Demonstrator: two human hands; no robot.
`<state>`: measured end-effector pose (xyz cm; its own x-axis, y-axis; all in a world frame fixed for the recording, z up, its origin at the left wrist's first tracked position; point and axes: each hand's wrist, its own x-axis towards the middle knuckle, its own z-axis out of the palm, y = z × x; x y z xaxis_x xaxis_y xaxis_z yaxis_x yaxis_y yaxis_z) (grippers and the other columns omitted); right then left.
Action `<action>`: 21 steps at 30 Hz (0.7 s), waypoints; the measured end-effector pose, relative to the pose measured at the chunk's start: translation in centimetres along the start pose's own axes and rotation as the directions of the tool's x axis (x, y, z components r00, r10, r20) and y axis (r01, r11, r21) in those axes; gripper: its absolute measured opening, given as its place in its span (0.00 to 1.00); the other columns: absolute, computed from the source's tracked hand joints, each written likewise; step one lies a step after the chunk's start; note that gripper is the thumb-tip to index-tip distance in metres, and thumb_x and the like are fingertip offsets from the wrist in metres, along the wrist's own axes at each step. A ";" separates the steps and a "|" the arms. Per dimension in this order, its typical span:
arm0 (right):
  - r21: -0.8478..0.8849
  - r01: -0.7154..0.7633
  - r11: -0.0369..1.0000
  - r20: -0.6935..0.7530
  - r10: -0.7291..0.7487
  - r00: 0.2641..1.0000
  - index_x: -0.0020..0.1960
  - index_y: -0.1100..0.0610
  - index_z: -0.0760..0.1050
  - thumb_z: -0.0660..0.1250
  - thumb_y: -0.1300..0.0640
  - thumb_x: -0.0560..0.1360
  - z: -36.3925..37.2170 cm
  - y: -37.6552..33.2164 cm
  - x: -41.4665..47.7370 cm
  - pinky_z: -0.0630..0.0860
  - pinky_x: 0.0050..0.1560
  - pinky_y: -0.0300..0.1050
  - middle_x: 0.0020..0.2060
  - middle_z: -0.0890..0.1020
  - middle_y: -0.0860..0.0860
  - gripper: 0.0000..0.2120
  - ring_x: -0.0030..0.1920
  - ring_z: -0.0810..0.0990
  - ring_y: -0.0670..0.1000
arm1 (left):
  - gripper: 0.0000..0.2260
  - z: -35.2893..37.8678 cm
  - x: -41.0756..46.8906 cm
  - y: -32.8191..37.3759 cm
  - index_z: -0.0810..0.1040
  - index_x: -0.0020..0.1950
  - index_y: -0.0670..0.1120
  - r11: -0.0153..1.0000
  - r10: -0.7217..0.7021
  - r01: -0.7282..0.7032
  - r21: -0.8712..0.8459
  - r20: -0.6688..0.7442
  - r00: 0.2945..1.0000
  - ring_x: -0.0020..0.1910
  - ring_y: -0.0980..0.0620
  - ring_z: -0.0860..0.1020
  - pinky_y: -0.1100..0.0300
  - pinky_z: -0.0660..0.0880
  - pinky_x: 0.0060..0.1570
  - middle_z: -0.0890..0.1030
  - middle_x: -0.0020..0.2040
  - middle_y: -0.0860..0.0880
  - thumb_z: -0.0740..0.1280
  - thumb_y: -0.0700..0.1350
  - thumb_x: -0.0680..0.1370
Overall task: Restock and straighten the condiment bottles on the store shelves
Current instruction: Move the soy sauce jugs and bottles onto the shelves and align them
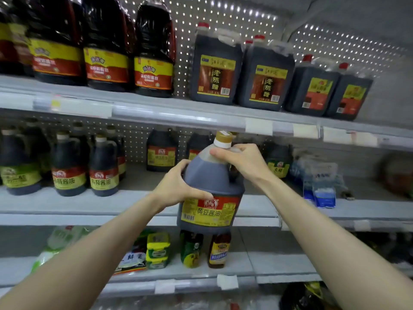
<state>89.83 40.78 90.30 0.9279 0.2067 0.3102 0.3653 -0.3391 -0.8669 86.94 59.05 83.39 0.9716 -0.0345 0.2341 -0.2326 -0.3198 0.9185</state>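
Both hands on one item. Large dark-brown translucent plastic soy sauce jug [212, 175], gold screw cap, red-and-yellow paper label facing me. It is roughly upright, between my two hands, in front of the middle grey metal shelf [67, 204]. Its base covers that shelf's front lip and shows in front of it, not set down on the shelf.

Left hand [176, 186]: fingers curled round the jug's left flank, thumb laid across the front just above the label. Right hand [241, 162]: fingers curled over the shoulder by the neck, just under the cap, gripping at the handle side.

Surroundings: white perforated metal back panel [223, 14], light showing through the holes. Upper shelf [156, 106] carries square-shouldered dark vinegar jugs with red caps [215, 72] to the right and rounder dark bottles with yellow-red labels [154, 52] to the left. On the middle shelf, slim waisted dark bottles [104, 168] stand at left, and a matching jug [161, 151] stands at the back. Blue-and-clear soft plastic packets [321, 186] lie to the right. Paper price tags [258, 126] sit in the clear shelf-edge strips.

Lower shelf, directly beneath the jug: a small amber bottle [219, 249] beside a green-labelled bottle [191, 249].
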 end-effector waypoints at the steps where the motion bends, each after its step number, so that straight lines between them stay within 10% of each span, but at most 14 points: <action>1: 0.003 -0.006 1.000 0.007 0.006 1.000 0.46 0.61 0.83 0.78 0.43 0.63 -0.2 1.0 0.9 0.79 0.48 0.55 0.41 0.86 0.52 0.23 0.47 0.84 0.52 | 0.35 0.5 0.8 -0.4 0.71 0.60 0.52 1.000 -0.007 0.007 -0.001 -0.014 1.000 0.51 0.57 0.80 0.59 0.79 0.46 0.79 0.53 0.55 0.84 0.45 0.58; 21: 0.057 -0.087 0.995 0.113 0.080 0.990 0.51 0.55 0.83 0.79 0.47 0.64 1.8 13.5 14.1 0.77 0.44 0.43 0.43 0.85 0.47 0.20 0.46 0.82 0.47 | 0.38 4.7 13.0 -9.8 0.70 0.63 0.48 0.986 -0.167 0.169 0.009 -0.134 0.977 0.48 0.60 0.79 0.68 0.78 0.38 0.80 0.52 0.55 0.83 0.43 0.58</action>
<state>107.74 40.74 82.28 0.9399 0.2810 0.1938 0.2785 -0.3028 -0.9115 102.05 57.28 75.92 0.9821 0.1464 0.1181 -0.0642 -0.3292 0.9421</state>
